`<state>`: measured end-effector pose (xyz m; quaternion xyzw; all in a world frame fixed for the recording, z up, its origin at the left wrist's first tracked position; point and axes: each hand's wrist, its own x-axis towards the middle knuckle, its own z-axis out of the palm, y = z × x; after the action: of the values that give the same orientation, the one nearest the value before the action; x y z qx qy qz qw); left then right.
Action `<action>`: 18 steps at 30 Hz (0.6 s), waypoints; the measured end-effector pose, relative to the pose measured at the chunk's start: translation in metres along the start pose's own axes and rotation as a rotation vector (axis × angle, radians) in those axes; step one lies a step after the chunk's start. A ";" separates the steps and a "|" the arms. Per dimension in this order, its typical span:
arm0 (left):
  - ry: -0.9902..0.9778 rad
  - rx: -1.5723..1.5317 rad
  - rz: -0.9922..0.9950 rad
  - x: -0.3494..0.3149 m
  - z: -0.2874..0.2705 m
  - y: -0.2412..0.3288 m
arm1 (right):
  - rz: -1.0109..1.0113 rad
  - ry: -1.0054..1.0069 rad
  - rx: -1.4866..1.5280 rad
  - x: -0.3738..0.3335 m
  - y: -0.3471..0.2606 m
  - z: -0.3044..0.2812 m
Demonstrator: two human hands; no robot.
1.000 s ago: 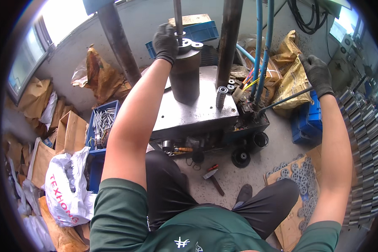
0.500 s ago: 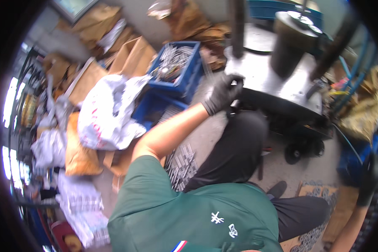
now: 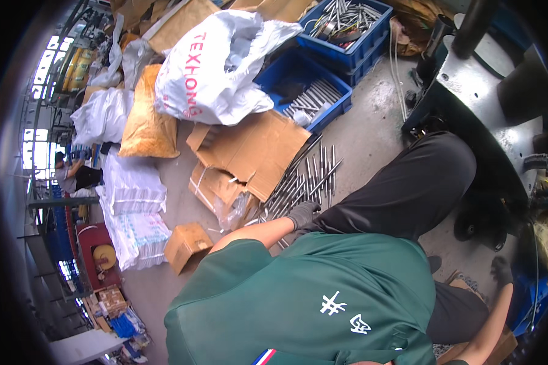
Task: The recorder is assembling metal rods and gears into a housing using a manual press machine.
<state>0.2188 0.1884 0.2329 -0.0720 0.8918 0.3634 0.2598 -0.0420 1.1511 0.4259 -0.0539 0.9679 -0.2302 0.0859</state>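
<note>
Rods of slim grey metal [image 3: 323,173] lie loosely heaped on the concrete floor, just beyond the dark-grey-gloved left hand [image 3: 303,214], which I see beside the black-trousered thigh [image 3: 408,188]. From my remote view I cannot tell whether its fingers are closed or touch metal. Torn brown cardboard [image 3: 262,149] borders the heap; past it, an open blue plastic crate [image 3: 333,114] holds more rods. Dark-gloved right hand [image 3: 501,269] near a blue plastic bin [image 3: 522,307]; grip unreadable to me.
</note>
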 end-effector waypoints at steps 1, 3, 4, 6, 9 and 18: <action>-0.010 0.099 -0.111 -0.044 -0.009 -0.016 | 0.442 -0.354 0.176 0.023 -0.037 0.066; -0.004 0.059 -0.233 -0.059 -0.003 -0.038 | 0.873 -0.595 0.271 0.038 -0.068 0.080; 0.004 0.003 -0.309 -0.057 -0.003 -0.042 | 0.826 -0.521 0.282 0.040 -0.072 0.077; 0.104 0.019 -0.312 -0.055 -0.007 -0.051 | 0.800 -0.070 0.636 0.050 -0.079 0.074; 0.414 -0.090 -0.217 -0.030 -0.059 -0.026 | 0.679 -0.142 0.807 0.055 -0.085 0.057; 1.192 0.121 -0.547 -0.027 -0.237 -0.193 | 0.742 -0.323 0.494 0.066 -0.095 0.071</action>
<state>0.2057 -0.1156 0.2721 -0.4701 0.8513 0.1314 -0.1923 -0.0866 1.0267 0.3970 0.2823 0.8124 -0.3958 0.3221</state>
